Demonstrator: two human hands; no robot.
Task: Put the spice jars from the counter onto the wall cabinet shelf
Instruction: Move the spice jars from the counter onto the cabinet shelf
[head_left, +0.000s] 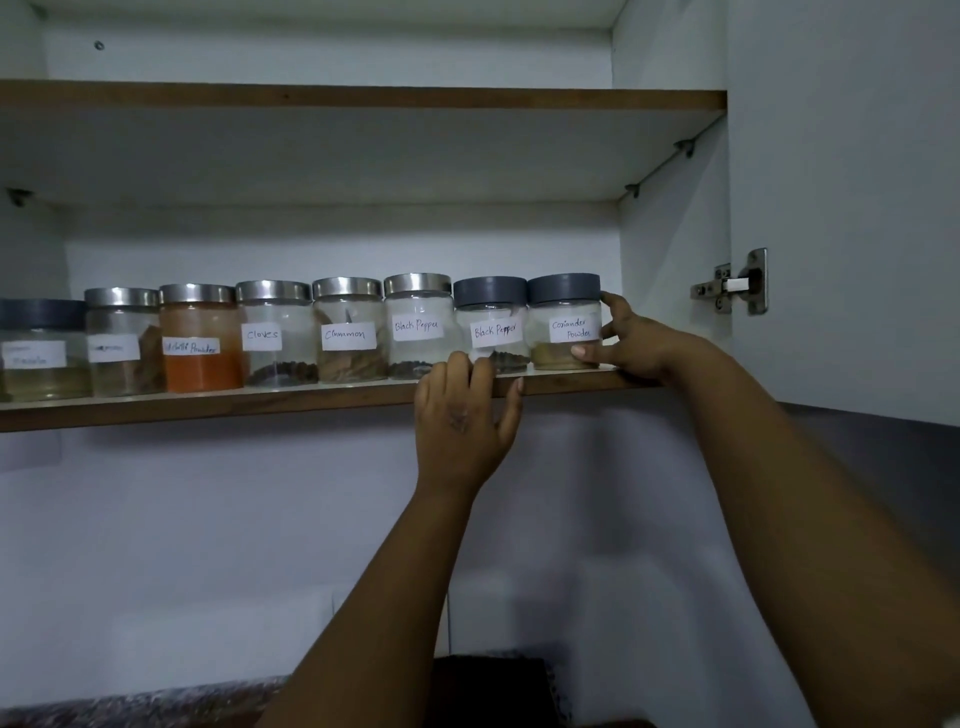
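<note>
Eight spice jars stand in a row along the front edge of the wall cabinet shelf (208, 402). The right hand (631, 340), its grip curled round the Coriander Powder jar (565, 322), holds it at the row's right end; the left hand (462, 415), fingers straight, touches the grey-lidded Black Pepper jar (492, 325) just beside it.

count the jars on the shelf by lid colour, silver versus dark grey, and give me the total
Silver-lidded jars: 5
Dark grey-lidded jars: 3
Total on the shelf: 8
</note>
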